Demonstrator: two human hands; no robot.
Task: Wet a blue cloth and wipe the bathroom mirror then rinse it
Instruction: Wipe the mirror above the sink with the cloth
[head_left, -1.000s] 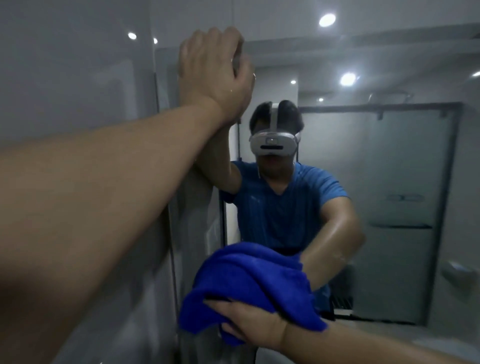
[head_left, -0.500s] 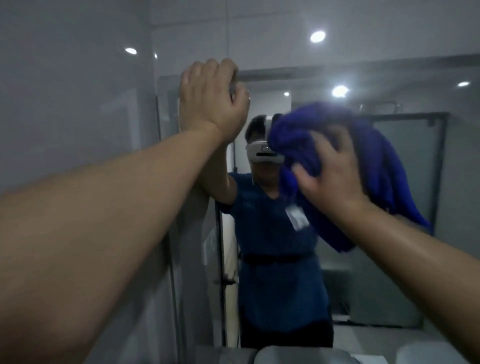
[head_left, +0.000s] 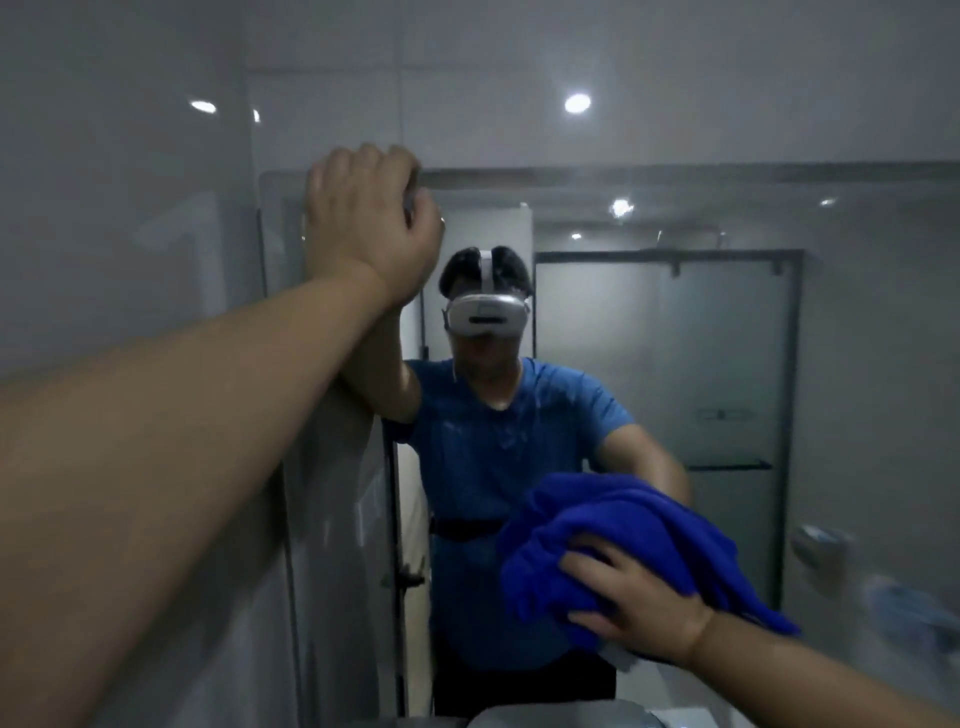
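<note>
So, in the upper left of the frame the left hand (head_left: 371, 228) is up at the top corner of the bathroom mirror (head_left: 857, 364), fingers curled over its top edge and gripping it, with the forearm running down to the lower left. In the middle the glass reflects the person in a blue shirt (head_left: 493, 441), and further right a frosted shower door (head_left: 727, 389). Lower right, the right hand (head_left: 639, 608) clutches the bunched-up blue cloth (head_left: 613, 535) and has it against the lower part of the glass.
</note>
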